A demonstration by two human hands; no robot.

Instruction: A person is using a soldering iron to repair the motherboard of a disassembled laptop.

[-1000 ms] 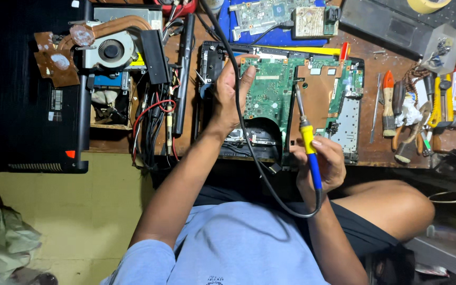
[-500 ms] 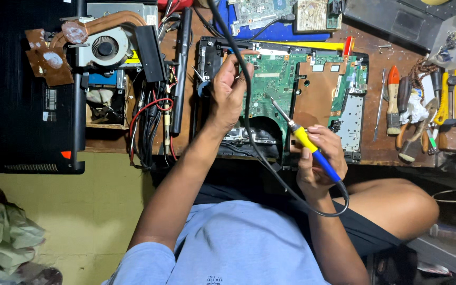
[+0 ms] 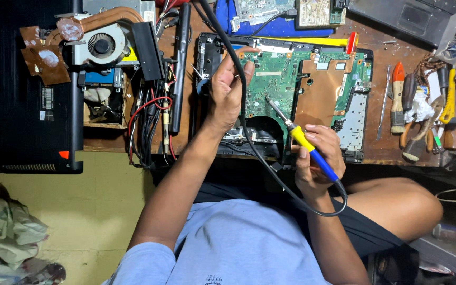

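Observation:
A green laptop motherboard (image 3: 281, 79) lies in a black chassis on the wooden bench. My right hand (image 3: 316, 158) grips a soldering iron (image 3: 302, 140) with a yellow and blue handle, its metal tip slanting up-left over the board. The iron's black cable (image 3: 249, 137) loops under that hand and runs up across the board. My left hand (image 3: 228, 89) hovers over the board's left edge, fingers curled and pinched near the cable; a thin wire may be between them, but I cannot tell.
A copper heat pipe with a cooling fan (image 3: 101, 45) sits at upper left beside a black laptop base (image 3: 22, 100). Red and black wires (image 3: 149, 121) hang at the bench edge. Screwdrivers and pliers (image 3: 412, 111) lie at right. More circuit boards (image 3: 270, 10) rest at the back.
The iron has tilted from nearly upright to a slant, its tip swinging left toward the board's middle. My left hand has drawn back slightly toward me over the board's left edge.

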